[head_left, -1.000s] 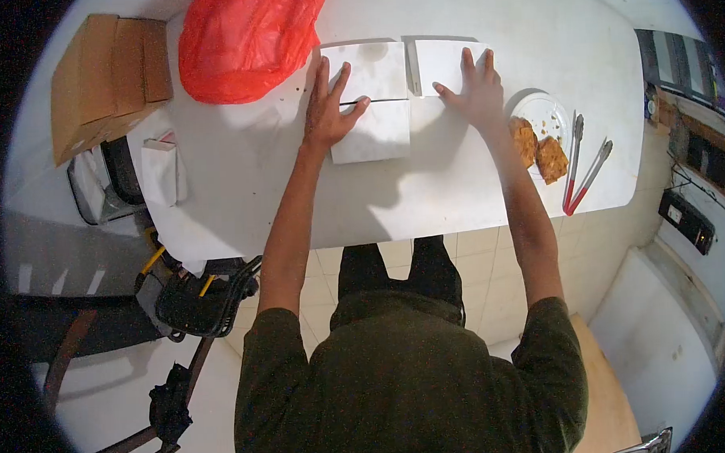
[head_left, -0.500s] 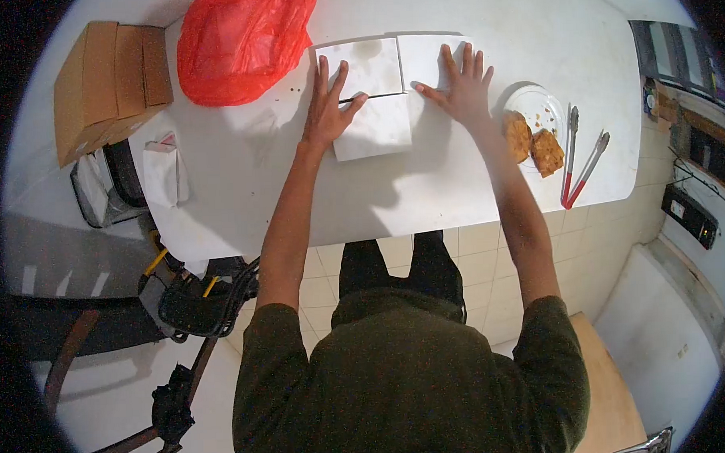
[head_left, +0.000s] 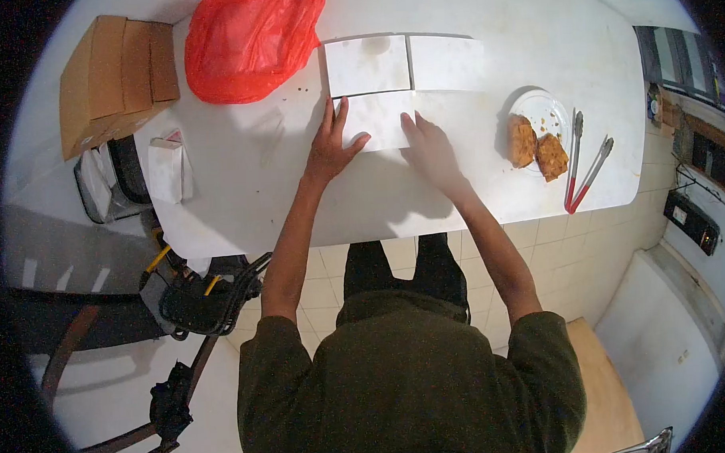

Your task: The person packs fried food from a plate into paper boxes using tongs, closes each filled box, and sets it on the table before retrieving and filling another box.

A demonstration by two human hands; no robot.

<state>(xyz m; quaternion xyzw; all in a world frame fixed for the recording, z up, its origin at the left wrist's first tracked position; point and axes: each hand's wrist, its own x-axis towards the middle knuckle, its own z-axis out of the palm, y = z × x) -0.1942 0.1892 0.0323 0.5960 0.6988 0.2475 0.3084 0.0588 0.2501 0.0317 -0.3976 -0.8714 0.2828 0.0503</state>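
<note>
Three white rectangular box-like pieces lie on the white table: a grease-stained back-left piece (head_left: 369, 66), a back-right piece (head_left: 446, 62) and a front piece (head_left: 375, 124). At the front piece's left edge is my left hand (head_left: 334, 153), open, fingers spread and fingertips on its surface. My right hand (head_left: 433, 152) is at the right edge of the same piece; it is motion-blurred, with fingers stretched forward. Whether it presses on the piece is hard to see.
On the right, a white plate (head_left: 532, 109) holds crumbs and two golden-brown fried pieces (head_left: 522, 141), beside red-handled tongs (head_left: 571, 159). A red plastic bag (head_left: 248, 47) and cardboard box (head_left: 102, 88) stand at back left, with a small white carton (head_left: 166, 171) nearer.
My right hand has come off the back-right piece and moved toward me to the front piece's right edge. My left hand has slid from the back-left piece to the front piece.
</note>
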